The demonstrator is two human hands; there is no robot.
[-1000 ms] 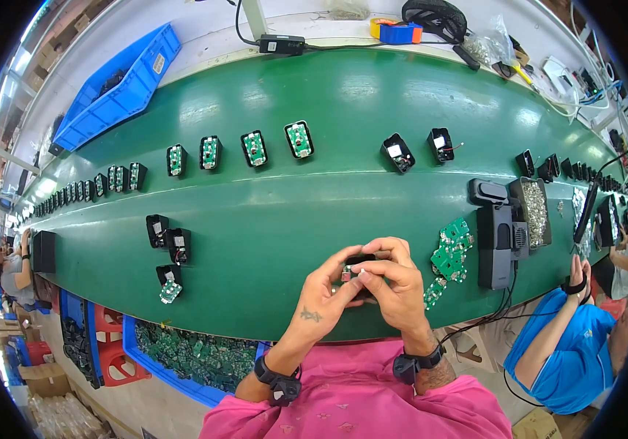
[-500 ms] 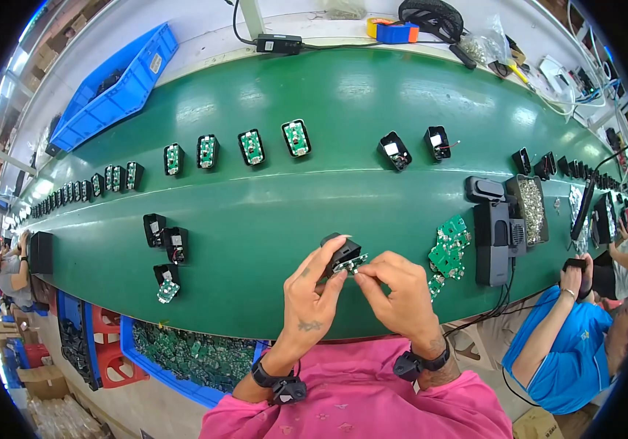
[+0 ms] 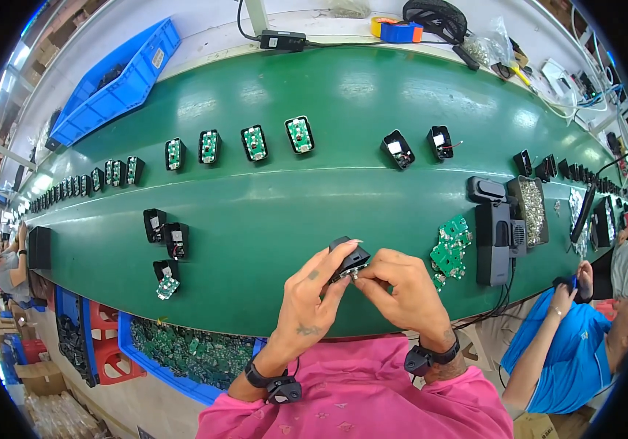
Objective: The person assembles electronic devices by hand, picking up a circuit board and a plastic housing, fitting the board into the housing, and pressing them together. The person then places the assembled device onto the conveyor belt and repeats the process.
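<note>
Near the bench's front edge, my left hand [image 3: 309, 294] grips a small black plastic housing [image 3: 353, 258], which is tilted. A small circuit board [image 3: 348, 273] shows at the housing's near side, partly hidden by my fingers. My right hand [image 3: 400, 294] pinches at that board's edge with thumb and forefinger. To the right lies a pile of loose green circuit boards [image 3: 451, 249]. Left of my hands stand black housings [image 3: 176, 240], one with a board [image 3: 167, 287] hanging out of it.
A row of housings with green boards [image 3: 253, 143] runs along the green bench [image 3: 270, 212]. Two housings with wires [image 3: 397, 149] stand further right. Beyond the board pile are a dark device [image 3: 491, 241] and a bin of small metal parts [image 3: 531, 208]. A co-worker in blue [image 3: 559, 351] sits at right.
The housing has turned in my left hand, showing more of its side, and the board now shows less. My right hand stays beside it. The co-worker at right has moved their hands.
</note>
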